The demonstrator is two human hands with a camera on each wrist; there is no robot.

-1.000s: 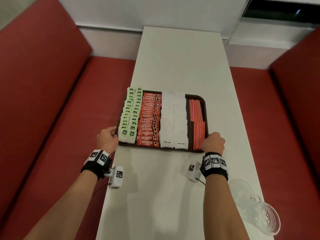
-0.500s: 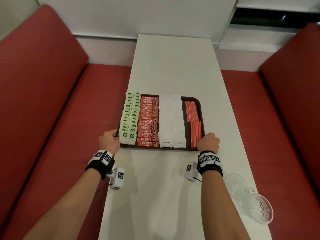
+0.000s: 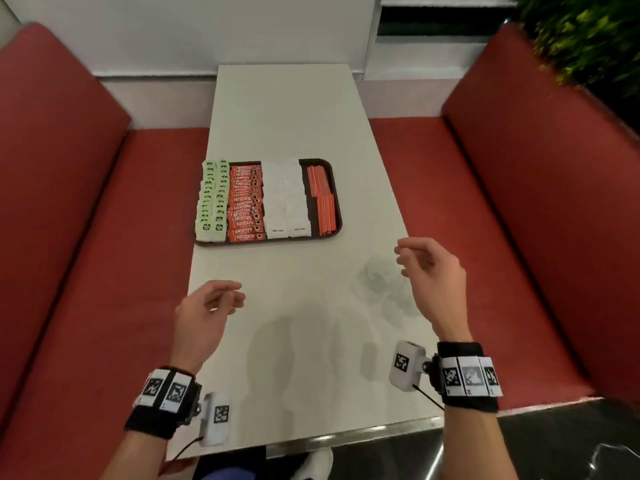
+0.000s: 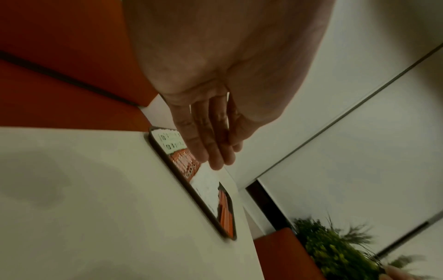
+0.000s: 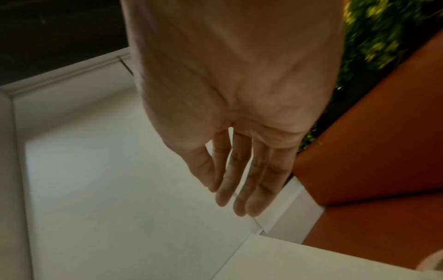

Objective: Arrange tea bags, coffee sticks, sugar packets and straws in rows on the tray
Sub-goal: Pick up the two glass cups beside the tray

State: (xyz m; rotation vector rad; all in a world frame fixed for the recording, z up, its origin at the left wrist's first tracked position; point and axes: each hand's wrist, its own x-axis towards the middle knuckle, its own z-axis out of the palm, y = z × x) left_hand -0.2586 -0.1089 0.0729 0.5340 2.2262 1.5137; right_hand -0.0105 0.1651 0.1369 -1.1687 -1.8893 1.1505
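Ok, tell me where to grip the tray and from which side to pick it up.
Take the tray by its two short ends, left hand and right hand coming in from opposite sides. It lies flat, its raised rim gives fingers a hold, and loose rows fill it, so level, balanced lifting looks safest.

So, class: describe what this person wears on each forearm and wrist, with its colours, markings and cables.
Both forearms are bare, with no sleeves. The left wrist and right wrist each carry a black band faced with white tiles printed with black square codes. A small white box with one such code sits on each band's inner side, trailing a thin black cable.
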